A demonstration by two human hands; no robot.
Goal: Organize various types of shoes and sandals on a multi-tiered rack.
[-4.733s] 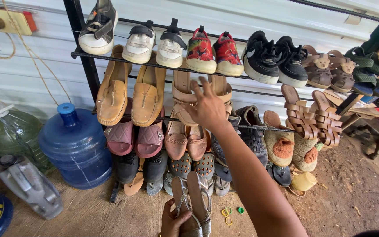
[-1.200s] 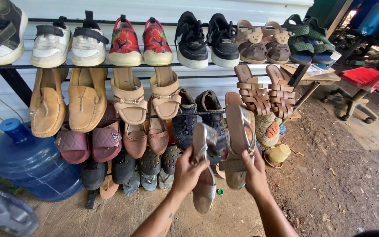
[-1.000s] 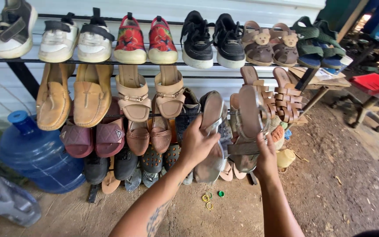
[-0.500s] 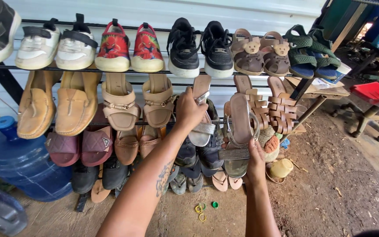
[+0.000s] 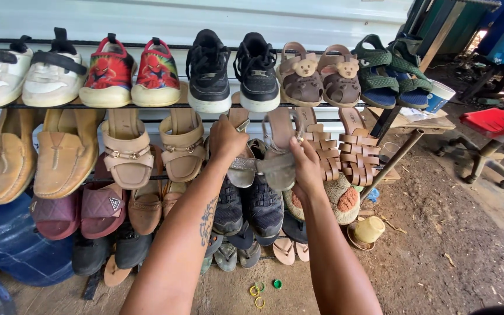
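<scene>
One view only — the head camera, worn high and tipped down and forward along both outstretched forearms. It faces the shoe rack (image 5: 147, 106) square on and close, the rack filling most of the width, with the dirt floor (image 5: 438, 245) running off to the right — no second view overlaps.

A dark metal shoe rack (image 5: 164, 108) carries rows of footwear. Along its top shelf, from the left end, sit white sneakers (image 5: 27, 73), red printed sneakers (image 5: 129, 73), black sneakers (image 5: 231, 73), brown bear-faced sandals (image 5: 321, 74) and green sandals (image 5: 393, 71) at the right end. Tan loafers (image 5: 36, 154) and beige strap sandals (image 5: 153, 146) lean on the middle rail.
</scene>
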